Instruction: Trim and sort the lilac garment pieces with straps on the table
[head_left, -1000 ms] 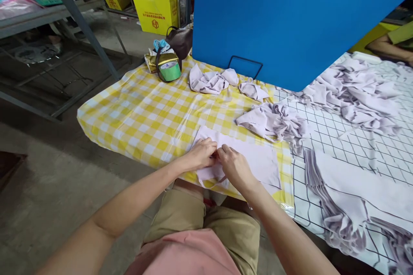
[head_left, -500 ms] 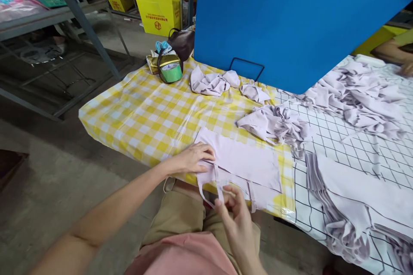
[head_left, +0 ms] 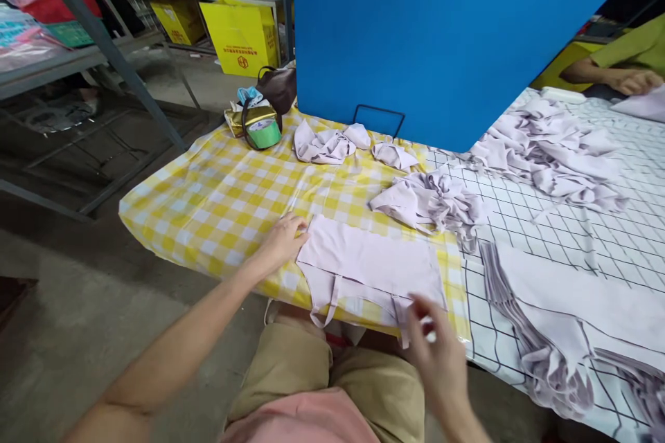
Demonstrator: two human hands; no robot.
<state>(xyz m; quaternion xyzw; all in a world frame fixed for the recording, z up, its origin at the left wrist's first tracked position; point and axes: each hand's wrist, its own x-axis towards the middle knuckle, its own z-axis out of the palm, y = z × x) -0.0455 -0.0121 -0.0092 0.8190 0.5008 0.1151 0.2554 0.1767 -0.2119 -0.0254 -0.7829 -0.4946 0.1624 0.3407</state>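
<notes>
Lilac strapped garment (head_left: pixel 371 259), one: laid flat on the yellow-checked cloth (head_left: pixel 208 201), close to the table's near edge; clock directions are taken from its middle. Straps (head_left: pixel 335 294), two: set along the six o'clock side, the lower ends draped at the table edge.

Left hand (head_left: pixel 280 242), one: placed between nine and ten o'clock, fingers loosely bent at the garment's end; whether fabric is pinched there cannot be told. Right hand (head_left: pixel 439 342), one: held between four and five o'clock, just beside the nearer strap, thumb and fingers curled and blurred; whether anything is gripped cannot be told.

Small crumpled lilac bundles (head_left: pixel 429 201), three: found at eleven, at twelve and between one and two o'clock. Large lilac heap (head_left: pixel 553 152), one: spread at two o'clock on the white grid cloth (head_left: pixel 545 230). Layered lilac stack (head_left: pixel 576 297), one: set between three and four o'clock.

Green tape roll (head_left: pixel 264 133), one: stood at eleven o'clock, with one dark bag (head_left: pixel 281 90) placed behind it. Blue board (head_left: pixel 415 34), one: raised at twelve o'clock. Yellow boxes (head_left: pixel 239 45), two: kept far off at eleven o'clock. Co-worker's hand (head_left: pixel 634 82), one: seen far off at two o'clock, beside lilac fabric (head_left: pixel 644 106).
</notes>
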